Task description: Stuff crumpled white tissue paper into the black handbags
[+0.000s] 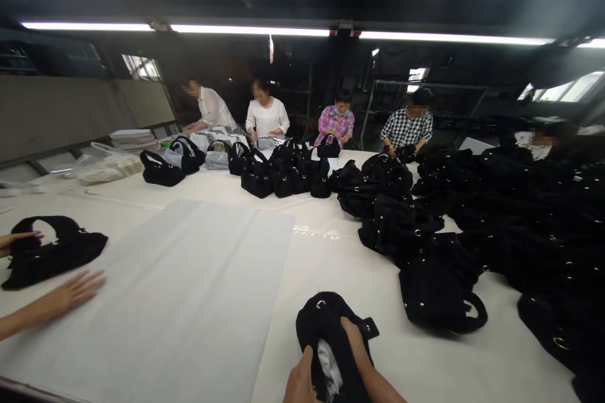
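A black handbag [314, 318] with a gold ring sits on the table at the lower middle, its opening turned towards me. Crumpled white paper [328, 365] shows inside it. My left hand [299, 383] grips the opening's left edge, thumb up, and is partly cut off by the frame's bottom. On the other side, my right hand [358, 347] holds the bag's right edge, with most of its fingers hidden inside or behind the fabric. A large stack of white sheets [198, 289] lies left of the bag.
At the left, a co-worker's hand [70, 296] rests on the sheets; the other touches a black bag [61, 255]. A heap of black bags [510, 201] covers the right side. Stuffed bags [283, 170] stand along the middle. Several people work at the table's far side.
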A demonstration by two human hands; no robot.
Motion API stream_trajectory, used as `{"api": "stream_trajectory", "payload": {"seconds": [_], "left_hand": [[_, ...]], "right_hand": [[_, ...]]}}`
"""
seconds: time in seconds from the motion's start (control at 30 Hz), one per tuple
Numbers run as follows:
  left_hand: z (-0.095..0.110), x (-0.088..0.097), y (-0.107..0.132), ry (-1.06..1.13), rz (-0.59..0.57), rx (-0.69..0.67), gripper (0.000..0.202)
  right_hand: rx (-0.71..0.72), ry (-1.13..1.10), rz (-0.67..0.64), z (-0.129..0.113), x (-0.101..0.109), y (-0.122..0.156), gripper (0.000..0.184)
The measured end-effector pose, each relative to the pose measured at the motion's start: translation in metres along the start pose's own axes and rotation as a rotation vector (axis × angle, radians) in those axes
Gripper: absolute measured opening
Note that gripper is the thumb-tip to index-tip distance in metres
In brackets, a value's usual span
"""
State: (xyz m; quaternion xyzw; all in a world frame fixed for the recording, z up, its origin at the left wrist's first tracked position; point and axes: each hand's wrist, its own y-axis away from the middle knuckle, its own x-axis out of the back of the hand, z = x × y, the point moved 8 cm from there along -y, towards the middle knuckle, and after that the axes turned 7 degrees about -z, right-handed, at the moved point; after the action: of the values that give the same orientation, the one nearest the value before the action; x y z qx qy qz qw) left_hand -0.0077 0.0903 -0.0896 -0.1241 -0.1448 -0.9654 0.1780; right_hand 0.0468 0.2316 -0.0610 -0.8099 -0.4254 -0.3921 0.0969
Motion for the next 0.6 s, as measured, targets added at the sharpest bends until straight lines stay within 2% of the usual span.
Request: {"api": "stream_trajectory", "payload": {"seconds": [0.13, 0.2, 0.27, 0.37, 0.5, 0.6], "left_hand": [[0.015, 0.011, 0.012, -0.066, 0.096, -0.024, 0.039], [0.021, 0.014, 0.018, -0.134, 0.123, -0.028, 0.037], [0.019, 0.014, 0.021, -0.200, 0.118, 0.000, 0.043], [0.003, 0.009, 0.017, -0.256, 0.078, 0.045, 0.055], [-0.017, 0.000, 0.003, -0.243, -0.026, 0.000, 0.064], [-0.013, -0.002, 0.002, -0.173, -0.121, -0.050, 0.061]], "right_hand": [[-0.002, 0.195, 0.020, -0.007, 0.018, -0.001, 0.020], [-0.009, 0.346, -0.004, -0.007, 0.018, 0.000, 0.019], [-0.027, 0.487, -0.050, -0.006, 0.012, 0.003, 0.023], [-0.059, 0.555, -0.100, -0.005, -0.001, 0.007, 0.026], [0.030, 0.593, -0.133, -0.013, -0.011, -0.002, 0.021], [0.061, 0.617, -0.149, -0.017, -0.001, -0.011, 0.021]]}}
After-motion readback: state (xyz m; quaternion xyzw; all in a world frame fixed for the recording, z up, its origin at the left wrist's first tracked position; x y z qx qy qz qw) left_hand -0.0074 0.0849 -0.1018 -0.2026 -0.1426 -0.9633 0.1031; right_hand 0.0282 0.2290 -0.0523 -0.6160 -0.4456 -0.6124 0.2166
